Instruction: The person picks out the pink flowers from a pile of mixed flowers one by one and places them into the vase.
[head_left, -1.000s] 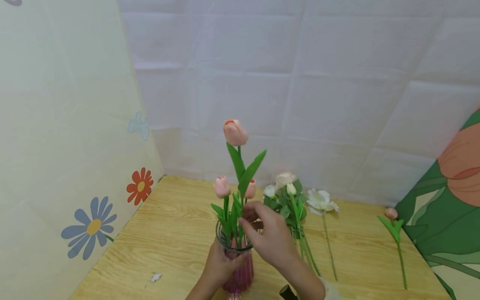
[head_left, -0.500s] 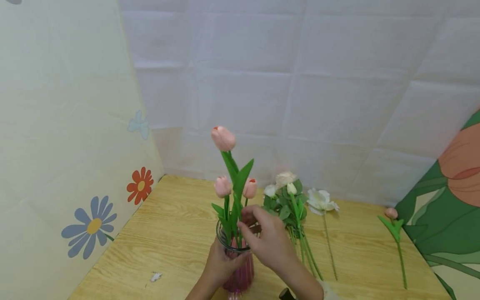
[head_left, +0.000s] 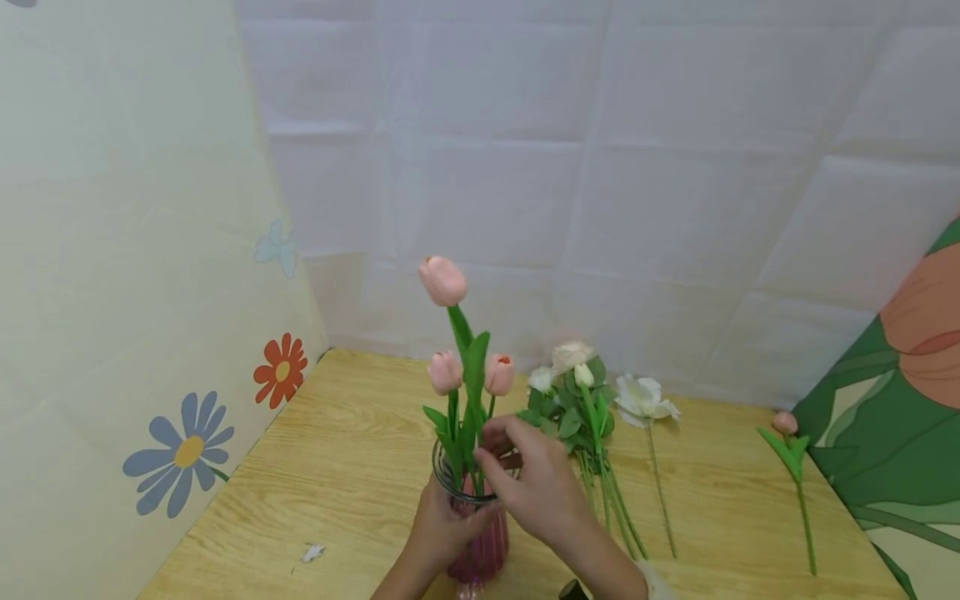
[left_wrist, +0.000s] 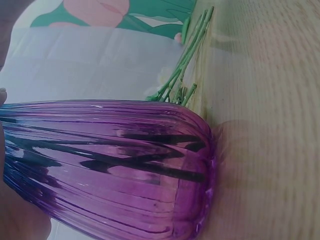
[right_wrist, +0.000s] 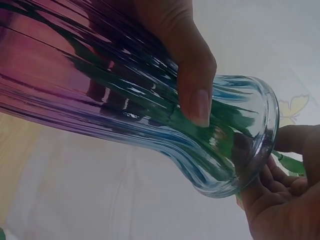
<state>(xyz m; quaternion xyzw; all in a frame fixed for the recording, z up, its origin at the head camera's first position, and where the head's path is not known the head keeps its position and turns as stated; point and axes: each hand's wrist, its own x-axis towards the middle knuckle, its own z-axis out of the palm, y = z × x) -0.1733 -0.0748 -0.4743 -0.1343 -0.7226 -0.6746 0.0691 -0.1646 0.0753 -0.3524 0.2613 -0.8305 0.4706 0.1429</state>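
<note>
A ribbed glass vase (head_left: 483,546), pinkish purple at the base and bluish at the neck, stands on the table. My left hand (head_left: 441,527) grips its neck; in the right wrist view the left thumb (right_wrist: 196,92) lies across the glass. At the rim, my right hand (head_left: 543,483) pinches the low stem of a tall pink tulip (head_left: 442,281), the contact partly hidden by the fingers. Two shorter pink tulips, one on the left (head_left: 445,372) and one on the right (head_left: 499,375), stand in the vase. Dark stems (left_wrist: 150,160) show through the glass in the left wrist view.
Right of the vase lie a pale rose (head_left: 572,357) with leaves, a white tulip bud (head_left: 583,375) and a white open flower (head_left: 643,400). Another pink tulip (head_left: 785,422) lies far right. A white scrap (head_left: 312,552) is at left, a dark cylindrical end (head_left: 573,590) at the front.
The tall tulip's bloom has shifted left and slightly down, and its leaves have turned. My right hand has moved slightly down at the rim; the left hand stays on the vase.
</note>
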